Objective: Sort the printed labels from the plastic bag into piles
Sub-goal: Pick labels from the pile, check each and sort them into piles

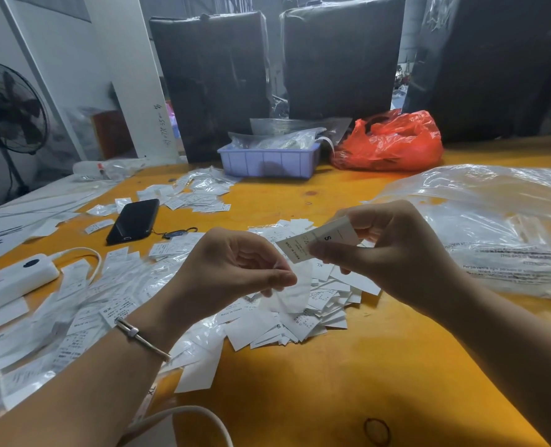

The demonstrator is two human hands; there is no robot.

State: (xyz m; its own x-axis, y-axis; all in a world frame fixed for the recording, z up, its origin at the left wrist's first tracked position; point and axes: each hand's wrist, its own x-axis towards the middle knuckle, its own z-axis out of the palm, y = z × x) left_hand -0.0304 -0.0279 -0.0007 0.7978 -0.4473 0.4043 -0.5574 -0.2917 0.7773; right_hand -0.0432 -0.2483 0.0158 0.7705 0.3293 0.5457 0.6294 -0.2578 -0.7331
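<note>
My right hand pinches a small stack of white printed labels, marked "S" and "MADE IN CHINA", above the table. My left hand, with a bracelet on its wrist, pinches a small clear plastic sleeve that hangs down from its fingertips. Under both hands lies a loose heap of white labels. More labels and small clear bags are spread over the left of the yellow table. A large clear plastic bag lies at the right.
A black phone and a white power strip with its cable lie at the left. A purple tray of bagged labels and a red plastic bag stand at the back, before black wrapped bundles. A fan stands far left.
</note>
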